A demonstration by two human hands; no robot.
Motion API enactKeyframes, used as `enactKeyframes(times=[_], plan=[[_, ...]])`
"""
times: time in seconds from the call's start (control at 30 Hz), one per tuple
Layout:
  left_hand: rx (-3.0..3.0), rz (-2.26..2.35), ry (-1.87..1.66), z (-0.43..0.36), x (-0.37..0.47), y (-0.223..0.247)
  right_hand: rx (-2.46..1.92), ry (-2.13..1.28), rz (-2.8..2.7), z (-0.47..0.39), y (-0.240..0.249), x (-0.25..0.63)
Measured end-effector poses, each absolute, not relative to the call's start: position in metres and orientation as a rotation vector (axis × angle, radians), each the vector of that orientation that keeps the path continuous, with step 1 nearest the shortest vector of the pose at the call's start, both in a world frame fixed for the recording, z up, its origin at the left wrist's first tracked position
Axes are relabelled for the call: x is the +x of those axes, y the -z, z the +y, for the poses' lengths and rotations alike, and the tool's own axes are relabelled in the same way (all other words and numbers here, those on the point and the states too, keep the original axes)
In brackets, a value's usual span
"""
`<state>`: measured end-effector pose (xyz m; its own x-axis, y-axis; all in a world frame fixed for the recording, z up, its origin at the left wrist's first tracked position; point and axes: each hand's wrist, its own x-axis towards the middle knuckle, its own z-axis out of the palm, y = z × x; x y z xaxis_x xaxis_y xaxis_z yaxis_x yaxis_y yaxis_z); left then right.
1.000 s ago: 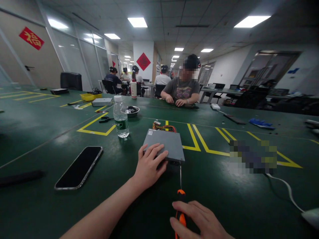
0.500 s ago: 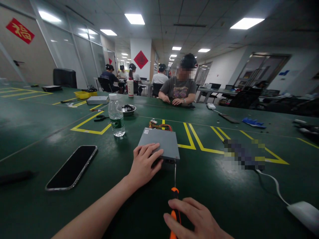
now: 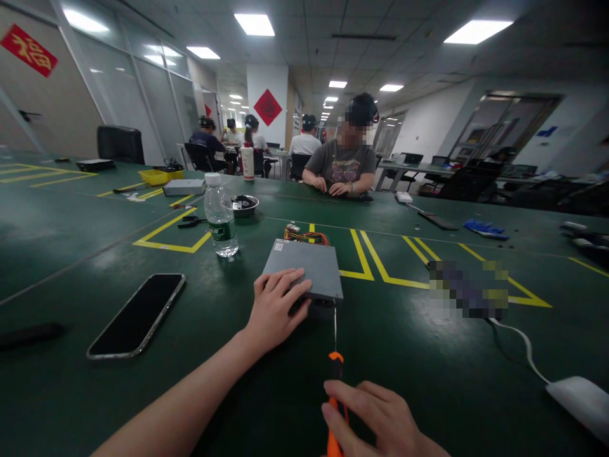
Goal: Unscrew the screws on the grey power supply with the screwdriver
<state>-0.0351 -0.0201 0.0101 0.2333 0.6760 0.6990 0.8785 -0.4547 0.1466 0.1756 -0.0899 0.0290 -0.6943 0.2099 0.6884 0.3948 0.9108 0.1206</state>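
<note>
A phone (image 3: 137,315) lies on the worktop (image 3: 419,349), a water bottle (image 3: 222,228) farther back; the left hand (image 3: 276,309), half open, fingers spread, rests over the near edge of a grey metal box (image 3: 316,261); a screwdriver (image 3: 335,363), tip at the box's near right corner, is pinched in the right hand (image 3: 378,416)
</note>
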Motion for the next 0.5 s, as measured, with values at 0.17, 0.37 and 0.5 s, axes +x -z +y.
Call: enactKeyframes(times=[0.17,0.37,0.5], plan=[[-2.234,-1.446,1.044,-0.0207,-0.0349,-0.0109,-0.415,0.25,-2.361,-0.0914,-0.028,0.1838],[-2.223,-1.435,1.052,-0.02,-0.0343,-0.0098,-0.426,0.307,-2.433,-0.0901,-0.032,0.1792],[-2.23,-1.452,1.036,-0.0195,-0.0343,-0.0089,-0.402,0.289,-2.346,-0.0901,-0.0262,0.1803]])
